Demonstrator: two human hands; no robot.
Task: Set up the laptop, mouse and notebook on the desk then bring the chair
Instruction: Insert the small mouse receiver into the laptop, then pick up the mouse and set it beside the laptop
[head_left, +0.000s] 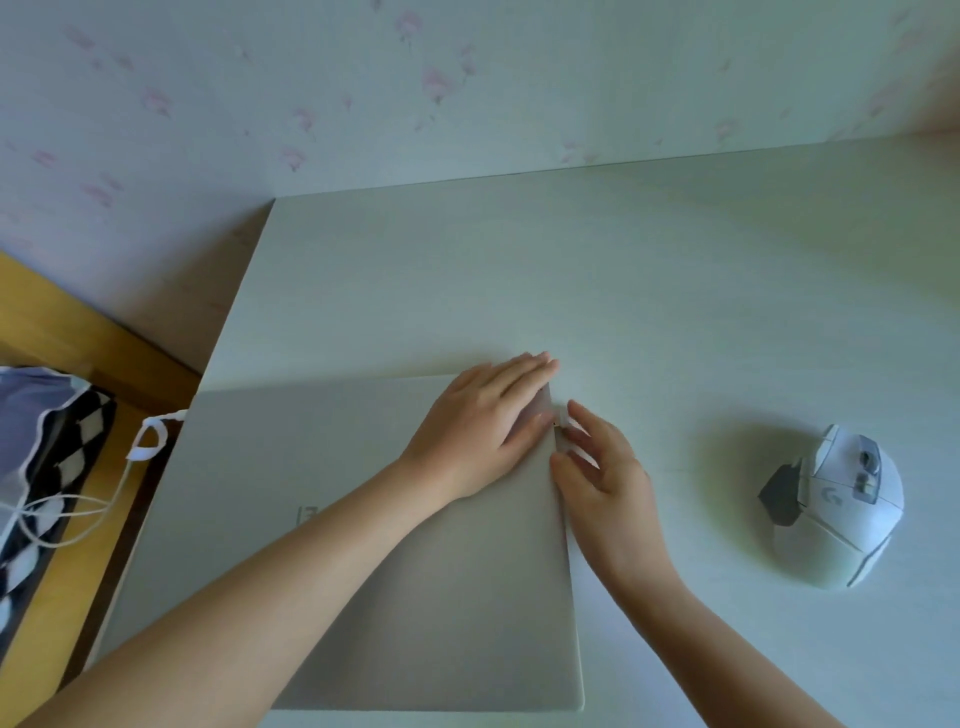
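Closed laptop (363, 545) lies flat at near left of desk (649, 291); left hand (483, 431) is pressed on its far right corner, fingers flat and together; right hand (602, 467) is set against its right edge, fingers loosely spread, nothing gripped; mouse (836, 509) is seen well right.

A pale, off-white desk (649, 270) with a faint wood grain fills most of the head view; its back edge runs along a wall, and its left edge drops off beside a yellow wooden surface. A closed light-grey laptop (415, 597) lies flat on the near-left part of the desktop, its left side reaching the desk's left edge and its lid facing up; a small logo shows on the lid. A white gaming mouse (836, 504) with grey side panels sits on the right part of the desk, well apart from the laptop; the far half of the desktop is bare.
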